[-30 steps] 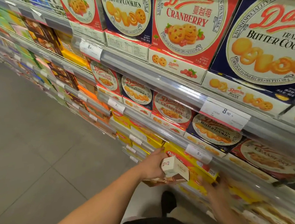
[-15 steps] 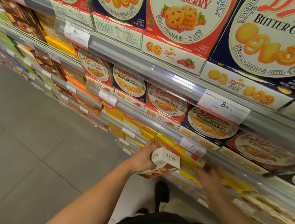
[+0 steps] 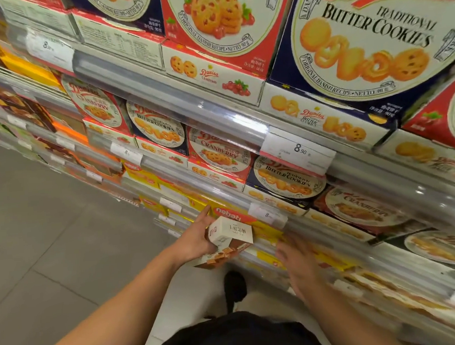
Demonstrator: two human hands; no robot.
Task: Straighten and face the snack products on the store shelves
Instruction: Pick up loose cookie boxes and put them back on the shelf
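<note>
Cream-and-brown snack box point(image 3: 230, 240) held off shelf, tilted, beside yellow wafer packs point(image 3: 263, 230). Left hand point(image 3: 196, 241) grasps box: fingers underneath, thumb on near side. Right hand point(image 3: 298, 262) motion-blurred, fingers extended toward lower shelf point(image 3: 365, 276); contact unclear.

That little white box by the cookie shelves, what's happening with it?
A person is tidying a store's snack shelves. Their left hand grips a small white and brown snack box, held off the shelf in front of the yellow Nabati packs. Their right hand reaches, fingers out, toward the lower shelf's yellow packs; it's blurred, so contact is unclear. Danisa cookie boxes fill the shelves above.
</note>
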